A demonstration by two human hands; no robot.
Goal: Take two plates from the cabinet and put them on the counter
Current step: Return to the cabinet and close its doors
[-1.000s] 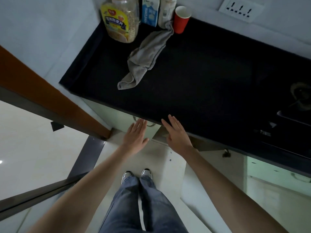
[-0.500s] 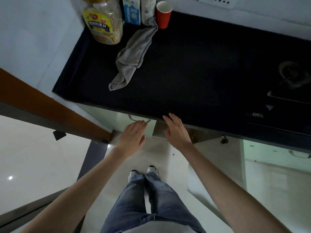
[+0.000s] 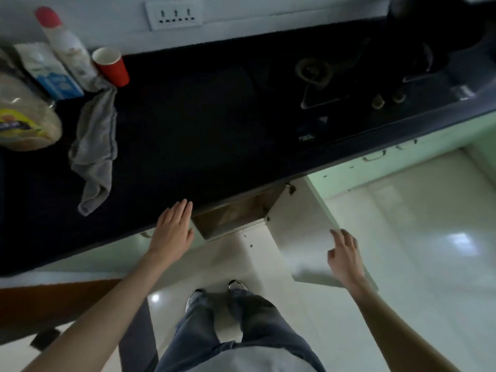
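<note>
A person's right hand (image 3: 346, 257), fingers loosely spread, rests on the swung-out pale cabinet door (image 3: 303, 232); the flat, open left hand (image 3: 173, 229) sits nearer the dark opening (image 3: 236, 210) under the black counter (image 3: 201, 116). No plates visible.

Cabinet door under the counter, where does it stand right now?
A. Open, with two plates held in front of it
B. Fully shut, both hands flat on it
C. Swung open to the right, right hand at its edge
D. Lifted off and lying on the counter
C: the cabinet door stands swung out to the right, exposing the dark opening, with the right hand at its outer edge and the left hand empty by the counter edge.
</note>
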